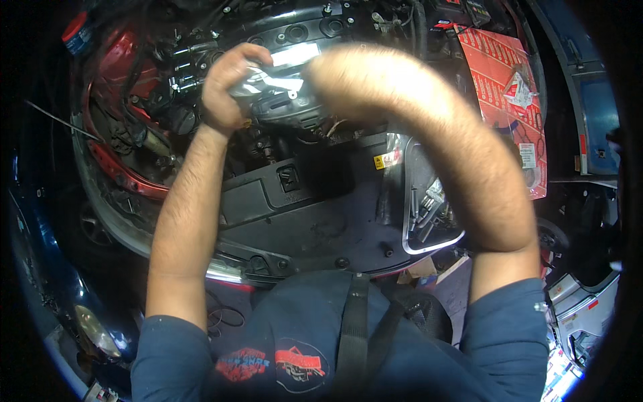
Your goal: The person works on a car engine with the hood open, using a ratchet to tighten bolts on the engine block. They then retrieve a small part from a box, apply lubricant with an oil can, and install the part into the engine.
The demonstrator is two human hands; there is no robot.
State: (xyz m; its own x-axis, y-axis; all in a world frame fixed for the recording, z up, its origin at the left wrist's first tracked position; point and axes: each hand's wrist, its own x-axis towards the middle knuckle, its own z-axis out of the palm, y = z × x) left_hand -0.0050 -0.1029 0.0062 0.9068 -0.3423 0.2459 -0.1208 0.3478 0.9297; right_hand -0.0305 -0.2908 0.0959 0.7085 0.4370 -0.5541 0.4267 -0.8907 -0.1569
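Note:
My left hand (228, 87) has its fingers curled round a shiny silver piece (271, 84) over the engine (288, 114), near the top middle of the view. My right hand (331, 80) is at the right of that piece, smeared by motion, so I cannot tell what its fingers hold or touch. My right forearm hides part of the engine bay. Below both hands lies a black plastic panel (281, 234) across the front of the car.
A metal tray (435, 238) of sockets and tools rests at the right, beside a red printed sheet (482, 53) with small packages on it. A red-lidded container (77, 33) stands at upper left. A dark blue car body (40, 254) is at the left, another vehicle (593, 120) at the right.

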